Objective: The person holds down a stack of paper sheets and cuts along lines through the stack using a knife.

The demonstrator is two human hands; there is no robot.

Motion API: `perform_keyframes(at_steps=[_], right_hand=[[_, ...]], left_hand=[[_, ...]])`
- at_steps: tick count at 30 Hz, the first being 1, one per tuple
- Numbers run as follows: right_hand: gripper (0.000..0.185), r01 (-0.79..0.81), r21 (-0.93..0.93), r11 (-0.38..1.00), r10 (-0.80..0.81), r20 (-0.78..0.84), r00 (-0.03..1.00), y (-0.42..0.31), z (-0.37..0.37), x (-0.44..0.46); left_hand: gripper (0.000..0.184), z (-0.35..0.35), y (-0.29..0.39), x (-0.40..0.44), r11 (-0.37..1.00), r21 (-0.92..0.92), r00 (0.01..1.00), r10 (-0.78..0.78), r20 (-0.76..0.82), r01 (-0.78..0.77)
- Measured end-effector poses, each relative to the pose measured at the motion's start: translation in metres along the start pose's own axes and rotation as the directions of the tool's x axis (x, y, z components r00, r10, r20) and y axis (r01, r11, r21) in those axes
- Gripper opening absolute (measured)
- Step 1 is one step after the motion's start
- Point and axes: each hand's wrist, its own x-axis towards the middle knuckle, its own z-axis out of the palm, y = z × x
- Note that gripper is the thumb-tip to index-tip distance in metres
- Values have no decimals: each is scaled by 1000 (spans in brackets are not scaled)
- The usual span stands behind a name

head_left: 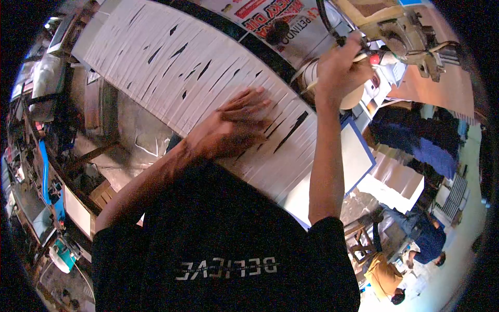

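A long board covered in white strips (150, 57), with dark gaps between some of them, runs diagonally before me. My left hand (234, 125) lies over the strips near the middle, fingers extended and slightly blurred, holding nothing visible. To the right, my right hand (345, 70) is raised beside the board's far edge, its fingers curled at a dark cable or handle near a round, light-coloured object (352, 98). What those fingers hold cannot be made out.
A printed banner sheet (260, 15) lies beyond the board. A metal machine part (410, 44) stands at the upper right. A blue-edged white panel (356, 151) is right of my right forearm. Two people, one in yellow (384, 275), one in dark blue (429, 239), are at lower right.
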Motion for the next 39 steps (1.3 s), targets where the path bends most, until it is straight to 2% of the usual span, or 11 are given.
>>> perform_keyframes(at_steps=[2, 8, 10, 11, 14, 22, 29, 32, 34, 36, 39], right_hand=[[54, 32, 107, 994, -25, -67, 997, -10, 1, 0], [56, 256, -51, 965, -261, -145, 954, 50, 14, 10], [47, 34, 138, 990, -17, -123, 992, 5, -3, 14], [37, 43, 327, 944, 1, -132, 991, 0, -2, 24], [35, -42, 485, 874, 82, -62, 995, -22, -7, 22], [50, -201, 393, 897, 189, 70, 979, -24, 2, -8], [51, -217, 384, 898, 170, 153, 974, -27, 4, -13], [49, -180, 334, 925, 163, 79, 983, -17, 10, -11], [48, 92, 123, 988, -92, -7, 996, -6, 13, -10], [47, 137, 36, 990, -137, 8, 991, -10, 11, -13], [48, 89, 72, 993, -91, 23, 996, -25, 11, -14]], left_hand=[[36, 1, -2, -2, 1000, 6, 1000, -7, 26, 7], [33, 6, -6, -2, 1000, -7, 1000, -14, -1, 14], [32, 9, -7, -6, 1000, -10, 1000, -11, -13, 11], [30, 9, -8, -7, 999, 22, 1000, -25, 1, 25], [27, 11, -12, -9, 996, 67, 998, -65, 0, 65], [26, -2, -4, -5, 985, 100, 986, -132, -98, 141], [23, -10, -5, -2, 985, -121, 979, -138, -148, 121], [23, 1, -8, -4, 941, -255, 962, -254, -98, 222], [23, 4, -12, -8, 892, -345, 944, -327, -49, 291], [24, -9, -8, -4, 989, 89, 993, -111, -44, 114], [24, -7, -8, -5, 989, 74, 991, -129, -38, 131]])
